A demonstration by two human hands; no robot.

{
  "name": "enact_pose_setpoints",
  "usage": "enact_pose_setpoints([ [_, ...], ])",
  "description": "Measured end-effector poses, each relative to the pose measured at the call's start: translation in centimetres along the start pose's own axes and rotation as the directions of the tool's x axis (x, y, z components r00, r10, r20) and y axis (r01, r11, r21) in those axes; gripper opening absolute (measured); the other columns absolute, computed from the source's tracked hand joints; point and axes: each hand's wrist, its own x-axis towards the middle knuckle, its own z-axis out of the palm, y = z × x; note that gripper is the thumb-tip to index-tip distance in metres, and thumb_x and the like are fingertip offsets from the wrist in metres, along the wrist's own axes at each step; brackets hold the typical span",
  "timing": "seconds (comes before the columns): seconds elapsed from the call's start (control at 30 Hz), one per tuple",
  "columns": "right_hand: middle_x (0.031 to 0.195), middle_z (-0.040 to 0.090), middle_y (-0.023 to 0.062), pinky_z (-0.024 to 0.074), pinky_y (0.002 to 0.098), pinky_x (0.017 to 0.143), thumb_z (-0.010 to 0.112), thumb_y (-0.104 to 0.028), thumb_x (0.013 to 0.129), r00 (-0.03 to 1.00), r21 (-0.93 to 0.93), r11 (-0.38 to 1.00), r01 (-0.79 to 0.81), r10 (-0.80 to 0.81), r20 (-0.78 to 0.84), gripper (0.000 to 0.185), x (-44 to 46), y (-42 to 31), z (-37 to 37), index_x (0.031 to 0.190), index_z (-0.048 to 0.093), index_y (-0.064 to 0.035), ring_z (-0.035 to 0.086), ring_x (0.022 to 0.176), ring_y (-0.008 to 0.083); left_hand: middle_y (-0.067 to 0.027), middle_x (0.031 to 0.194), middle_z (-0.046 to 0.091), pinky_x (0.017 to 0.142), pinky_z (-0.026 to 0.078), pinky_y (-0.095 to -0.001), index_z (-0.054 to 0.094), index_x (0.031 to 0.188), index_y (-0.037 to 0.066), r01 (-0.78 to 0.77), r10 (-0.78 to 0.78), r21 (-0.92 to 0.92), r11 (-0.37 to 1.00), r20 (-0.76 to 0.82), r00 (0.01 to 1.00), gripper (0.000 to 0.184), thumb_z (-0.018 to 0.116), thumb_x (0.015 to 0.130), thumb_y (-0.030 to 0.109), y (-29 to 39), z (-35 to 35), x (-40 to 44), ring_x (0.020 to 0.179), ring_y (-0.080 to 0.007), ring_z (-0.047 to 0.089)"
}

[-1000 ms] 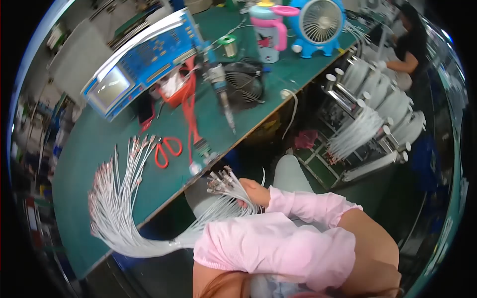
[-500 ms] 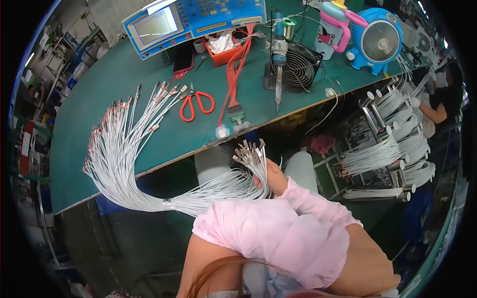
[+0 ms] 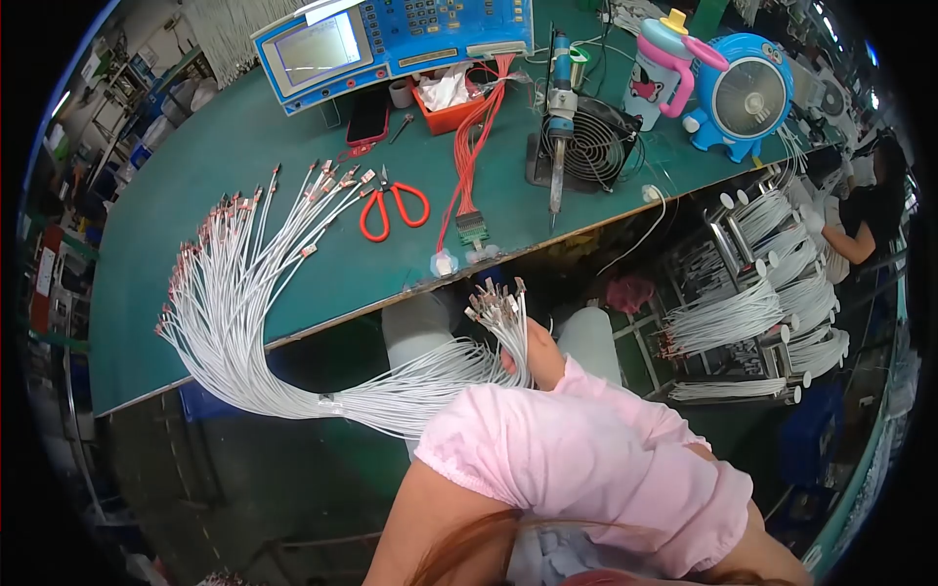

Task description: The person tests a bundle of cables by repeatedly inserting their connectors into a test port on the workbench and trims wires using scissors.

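Note:
My right hand is closed around one end of a thick bundle of white cables, just in front of the table edge. Small metal-tipped connectors stick up above the fingers. A tie gathers the bundle at its middle, and its far half fans out on the green table, ending in red-and-white connector tips. My left hand is hidden behind the pink sleeves. Red-handled scissors lie beside the fanned cable ends.
A blue tester with red wires stands at the back. A soldering iron, black fan, pink-handled cup and blue fan are at right. Beyond hangs a rack of white cables; a co-worker is nearby.
My view has shifted slightly, so the table things appear a little further right. Both pink sleeves have moved toward the right and down. The right hand keeps its hold on the cables.

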Motion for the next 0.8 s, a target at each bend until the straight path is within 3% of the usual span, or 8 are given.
enact_pose_setpoints([
  [0.13,0.057,0.05,0.0037,0.0375,0.0213,0.043,0.038,-0.023,0.087,1.0,0.017,0.999,0.027,-0.027,0.001,0.02,0.1,0.7,-0.5,0.085,0.048,-0.0053,0.047,0.046,0.0102,-0.0178,0.104,0.052,0.081,0.04,-0.0355,0.047,0.105,-0.001,0.055,-0.057,-0.027,0.998,-0.101,0.993,0.036,0.058,0.078,0.021,0.7,-0.4,-1.5,0.093,-0.0266,0.053],
  [0.23,0.057,0.051,0.0036,0.0379,0.0214,0.041,0.044,-0.018,0.085,1.0,-0.084,0.996,0.005,-0.006,-0.001,0.014,0.8,1.7,-0.9,0.088,0.049,-0.0051,0.048,0.045,0.0103,-0.0179,0.105,0.051,0.082,0.04,-0.0353,0.046,0.106,0.0,0.169,-0.148,0.036,0.985,-0.327,0.933,0.038,0.058,0.078,0.022,2.4,0.0,-3.8,0.094,-0.0264,0.052],
  [0.47,0.051,0.05,0.0051,0.0363,0.0266,0.036,0.045,-0.028,0.083,0.988,0.13,0.991,0.039,-0.018,-0.156,0.024,0.5,1.6,-0.3,0.069,0.051,-0.0088,0.048,0.041,0.0139,-0.018,0.106,0.051,0.084,0.039,-0.035,0.044,0.109,0.0,0.249,-0.237,-0.047,0.967,-0.522,0.82,0.043,0.058,0.078,0.025,4.1,0.5,-5.7,0.096,-0.026,0.052],
  [0.53,0.055,0.051,0.0034,0.0392,0.0225,0.04,0.049,-0.017,0.083,0.999,-0.005,1.0,0.026,-0.026,-0.043,0.013,0.6,2.7,-1.6,0.088,0.049,-0.0052,0.048,0.044,0.0113,-0.018,0.107,0.051,0.084,0.039,-0.0349,0.043,0.11,0.0,0.234,-0.262,-0.119,0.965,-0.431,0.863,0.044,0.057,0.078,0.026,3.6,-0.3,-5.3,0.097,-0.0259,0.052],
  [0.6,0.057,0.051,0.0038,0.0404,0.0227,0.04,0.05,-0.015,0.082,0.998,-0.339,0.94,-0.029,0.009,-0.059,0.011,0.1,1.3,-1.1,0.087,0.049,-0.0053,0.05,0.045,0.0118,-0.0181,0.107,0.051,0.085,0.039,-0.0349,0.042,0.111,0.0,0.199,-0.25,-0.232,0.952,-0.214,0.944,0.045,0.057,0.078,0.027,2.3,-1.6,-3.3,0.098,-0.0258,0.052],
  [0.63,0.058,0.052,0.0042,0.0421,0.0235,0.04,0.051,-0.012,0.081,0.877,-0.371,0.796,0.478,-0.456,0.152,0.008,0.7,2.8,-1.9,0.086,0.049,-0.0055,0.052,0.047,0.0122,-0.0181,0.107,0.051,0.085,0.039,-0.0348,0.042,0.112,0.0,0.195,-0.225,-0.289,0.937,-0.074,0.972,0.046,0.057,0.078,0.027,1.4,-2.2,-1.8,0.098,-0.0258,0.051],
  [0.67,0.06,0.053,0.0046,0.0431,0.024,0.041,0.049,-0.013,0.082,0.997,0.186,0.98,0.074,-0.075,-0.005,0.008,0.8,4.1,-2.0,0.085,0.049,-0.0055,0.052,0.047,0.012,-0.0181,0.108,0.051,0.085,0.039,-0.0348,0.041,0.112,0.0,0.207,-0.192,-0.341,0.917,0.078,0.978,0.046,0.057,0.078,0.028,0.5,-2.6,-0.2,0.098,-0.0257,0.051],
  [0.8,0.058,0.051,0.0059,0.0442,0.0253,0.042,0.037,-0.022,0.087,0.993,0.082,0.993,0.088,-0.081,-0.081,0.02,0.8,3.4,-1.3,0.085,0.049,-0.0061,0.052,0.048,0.0134,-0.0182,0.108,0.05,0.086,0.038,-0.0346,0.04,0.114,0.001,0.335,-0.082,-0.445,0.831,0.497,0.864,0.049,0.057,0.079,0.03,-1.5,-3.1,4.4,0.1,-0.0255,0.051],
])
